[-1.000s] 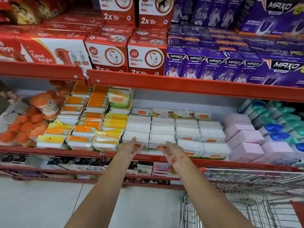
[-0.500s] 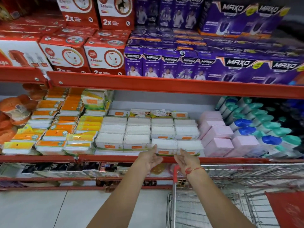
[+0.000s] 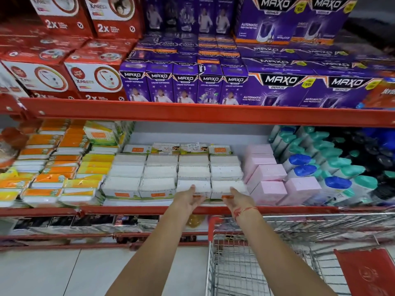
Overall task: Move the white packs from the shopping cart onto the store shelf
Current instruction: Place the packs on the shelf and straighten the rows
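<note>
Both hands have slid right along the shelf [image 3: 149, 209]: the left hand [image 3: 190, 198] and right hand [image 3: 239, 199], open-palmed and gripping nothing, press the front white packs [image 3: 193, 185] at frame centre, probably squaring them. Cart [image 3: 235, 263] sits lower right.

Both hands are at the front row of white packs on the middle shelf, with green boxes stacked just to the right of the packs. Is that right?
Not quite. The boxes just right of the white packs are pink, not green, as the head view shows. The rest holds: the left hand and right hand are at the front row on the middle shelf.
</note>
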`<action>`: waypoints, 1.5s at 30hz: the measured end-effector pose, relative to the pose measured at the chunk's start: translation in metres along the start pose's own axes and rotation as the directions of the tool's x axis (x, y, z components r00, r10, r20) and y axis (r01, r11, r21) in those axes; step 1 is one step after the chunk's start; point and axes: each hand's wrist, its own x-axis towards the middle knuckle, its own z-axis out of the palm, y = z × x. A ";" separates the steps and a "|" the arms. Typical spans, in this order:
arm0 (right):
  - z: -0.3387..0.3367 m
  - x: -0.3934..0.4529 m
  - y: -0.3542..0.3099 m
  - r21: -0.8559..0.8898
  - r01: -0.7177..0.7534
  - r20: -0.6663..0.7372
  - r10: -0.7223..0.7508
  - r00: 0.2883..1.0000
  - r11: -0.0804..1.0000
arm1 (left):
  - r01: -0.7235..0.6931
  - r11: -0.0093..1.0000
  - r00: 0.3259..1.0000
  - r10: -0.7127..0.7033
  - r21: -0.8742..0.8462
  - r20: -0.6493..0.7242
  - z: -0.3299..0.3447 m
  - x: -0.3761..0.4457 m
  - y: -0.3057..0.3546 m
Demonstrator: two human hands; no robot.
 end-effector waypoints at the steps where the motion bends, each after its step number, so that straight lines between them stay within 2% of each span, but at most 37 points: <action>1: 0.000 0.002 -0.001 -0.017 -0.013 -0.003 0.013 1.000 1.000 | 0.006 1.000 1.000 -0.006 -0.005 0.001 0.001 0.000 0.002; 9: 0.004 0.019 -0.004 -0.006 -0.010 -0.005 0.010 1.000 1.000 | 0.000 1.000 1.000 -0.001 0.025 0.002 0.002 0.007 0.009; 14: 0.003 0.020 0.006 -0.074 0.019 -0.027 -0.021 0.999 0.997 | -0.058 0.986 0.992 0.041 0.153 0.116 -0.013 0.014 0.002; 16: 0.009 0.012 0.016 -0.167 0.091 -0.068 -0.103 0.992 0.982 | -0.091 0.963 0.987 0.054 0.253 0.149 -0.025 0.008 0.002; 18: 0.023 -0.006 0.029 -0.339 0.209 -0.160 -0.275 0.948 0.917 | -0.233 0.910 0.967 0.179 0.344 0.180 -0.040 -0.002 0.008; 19: 0.032 -0.017 0.033 -0.383 0.272 -0.189 -0.363 0.912 0.883 | -0.372 0.847 0.927 0.316 0.379 0.203 -0.048 -0.008 0.012; 20: 0.042 -0.028 0.037 -0.406 0.337 -0.179 -0.435 0.882 0.849 | -0.524 0.741 0.851 0.477 0.419 0.220 -0.058 -0.012 0.018; 21: 0.055 -0.038 0.042 -0.430 0.409 -0.141 -0.507 0.850 0.805 | -0.650 0.589 0.741 0.630 0.480 0.232 -0.072 -0.017 0.028; 22: 0.068 -0.046 0.045 -0.457 0.480 -0.088 -0.575 0.813 0.749 | -0.719 0.416 0.620 0.747 0.557 0.241 -0.086 -0.018 0.038; 24: 0.093 -0.054 0.052 -0.506 0.629 0.079 -0.694 0.716 0.591 | -0.717 0.114 0.409 0.868 0.688 0.283 -0.114 -0.014 0.062; 25: 0.102 -0.055 0.054 -0.533 0.704 0.197 -0.740 0.643 0.470 | -0.693 -0.017 0.325 0.885 0.721 0.333 -0.125 -0.009 0.073; 26: 0.114 -0.056 0.058 -0.553 0.770 0.331 -0.764 0.554 0.319 | -0.655 -0.139 0.262 0.880 0.743 0.396 -0.136 -0.003 0.087; 27: 0.124 -0.054 0.062 -0.556 0.817 0.469 -0.755 0.460 0.153 | -0.600 -0.251 0.233 0.853 0.759 0.467 -0.144 0.003 0.098; 28: 0.133 -0.050 0.065 -0.547 0.837 0.600 -0.707 0.374 -0.021 | -0.525 -0.359 0.233 0.811 0.771 0.536 -0.151 0.012 0.108; 29: 0.144 -0.044 0.069 -0.529 0.829 0.707 -0.636 0.310 -0.184 | -0.434 -0.459 0.260 0.761 0.775 0.595 -0.157 0.020 0.119; 30: 0.153 -0.038 0.072 -0.509 0.798 0.785 -0.554 0.277 -0.321 | -0.345 -0.545 0.301 0.707 0.765 0.640 -0.163 0.028 0.127; 31: 0.160 -0.033 0.074 -0.493 0.764 0.836 -0.470 0.283 -0.417 | -0.278 -0.610 0.345 0.657 0.742 0.670 -0.167 0.035 0.134; 33: 0.173 -0.023 0.077 -0.485 0.706 0.872 -0.347 0.345 -0.516 | -0.232 -0.674 0.419 0.582 0.702 0.697 -0.172 0.046 0.143; 36: 0.185 -0.010 0.079 -0.478 0.636 0.871 -0.235 0.431 -0.606 | -0.222 -0.712 0.471 0.520 0.666 0.713 -0.173 0.060 0.147; 39: 0.190 -0.001 0.086 -0.463 0.618 0.867 -0.178 0.466 -0.636 | -0.255 -0.710 0.517 0.474 0.657 0.713 -0.175 0.075 0.147; 45: 0.187 0.001 0.098 -0.538 0.624 0.838 -0.278 0.470 -0.567 | -0.227 -0.703 0.480 0.521 0.674 0.705 -0.176 0.077 0.141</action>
